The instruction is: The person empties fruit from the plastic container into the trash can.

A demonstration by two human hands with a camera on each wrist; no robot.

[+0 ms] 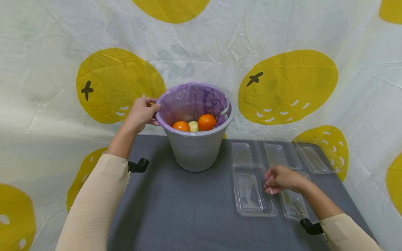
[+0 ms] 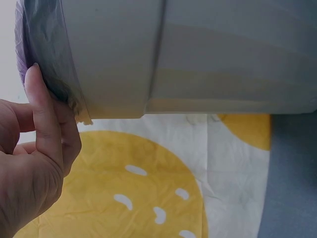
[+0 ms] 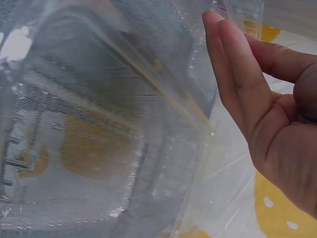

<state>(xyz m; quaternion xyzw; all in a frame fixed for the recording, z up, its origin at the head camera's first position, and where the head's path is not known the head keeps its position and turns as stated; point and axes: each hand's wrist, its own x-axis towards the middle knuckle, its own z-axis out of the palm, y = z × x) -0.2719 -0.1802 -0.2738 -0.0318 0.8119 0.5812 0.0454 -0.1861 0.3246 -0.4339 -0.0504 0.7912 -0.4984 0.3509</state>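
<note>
A grey bin (image 1: 198, 150) lined with a purple plastic bag (image 1: 185, 97) stands at the back of the table. Inside it lie two orange-red round tomatoes (image 1: 206, 122) and a pale round item (image 1: 193, 126) of unclear kind. My left hand (image 1: 142, 113) grips the bin's left rim over the folded bag; the left wrist view shows its fingers (image 2: 47, 119) against the bag's edge. My right hand (image 1: 284, 179) pinches the right edge of a clear plastic container (image 1: 249, 191). In the right wrist view, another clear container (image 3: 94, 148) fills the left side, close to the camera.
Several more clear containers stand at the table's right, among them a back-left one (image 1: 242, 153), a back-middle one (image 1: 279, 155), a far-right one (image 1: 314, 158) and a front-right one (image 1: 293, 204). A white curtain (image 1: 201, 45) with yellow fruit prints hangs behind the grey table (image 1: 188, 209).
</note>
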